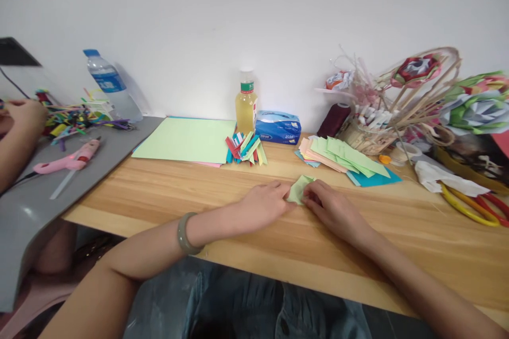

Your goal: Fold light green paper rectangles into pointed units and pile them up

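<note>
A small light green piece of paper point(296, 190), partly folded, lies on the wooden table point(222, 185) between my two hands. My left hand point(264, 204), below a bracelet point(186, 234) on the wrist, presses the paper's left edge with its fingertips. On the opposite side, the curled fingers of my right hand point(332, 206) pinch the paper; the fingertips partly cover it. Just beyond my hands sits a fanned stack of green paper pieces point(345, 154), with orange and blue ones under it.
Large green sheets point(186, 140), a bundle of folded paper strips point(246, 149), a drink bottle point(246, 106) and a tissue pack point(278, 127) stand along the wall. Scissors point(471, 206) and paper flowers point(417, 71) are right. Leftward lies a pink glue gun point(66, 163), near another person's hand point(27, 116).
</note>
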`<state>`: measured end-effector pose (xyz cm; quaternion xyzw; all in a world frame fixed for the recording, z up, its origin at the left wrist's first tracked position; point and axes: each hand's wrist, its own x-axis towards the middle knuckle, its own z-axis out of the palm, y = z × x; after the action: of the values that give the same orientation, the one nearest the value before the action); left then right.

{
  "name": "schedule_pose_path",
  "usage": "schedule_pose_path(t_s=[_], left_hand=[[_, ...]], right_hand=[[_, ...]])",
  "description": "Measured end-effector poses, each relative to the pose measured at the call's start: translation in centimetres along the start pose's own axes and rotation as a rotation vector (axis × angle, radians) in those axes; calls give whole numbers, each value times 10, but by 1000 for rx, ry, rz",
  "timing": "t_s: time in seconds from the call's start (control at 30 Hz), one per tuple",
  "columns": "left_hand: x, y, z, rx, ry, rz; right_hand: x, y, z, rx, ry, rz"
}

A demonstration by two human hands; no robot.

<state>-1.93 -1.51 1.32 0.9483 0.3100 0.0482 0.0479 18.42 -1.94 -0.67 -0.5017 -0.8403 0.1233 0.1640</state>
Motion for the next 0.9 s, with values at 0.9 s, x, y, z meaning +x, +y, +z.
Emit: schedule_pose_path(t_s=[0.9], left_hand=[[2, -20, 7, 91, 77, 183]], right_hand=[[-11, -17, -15, -118, -82, -461]])
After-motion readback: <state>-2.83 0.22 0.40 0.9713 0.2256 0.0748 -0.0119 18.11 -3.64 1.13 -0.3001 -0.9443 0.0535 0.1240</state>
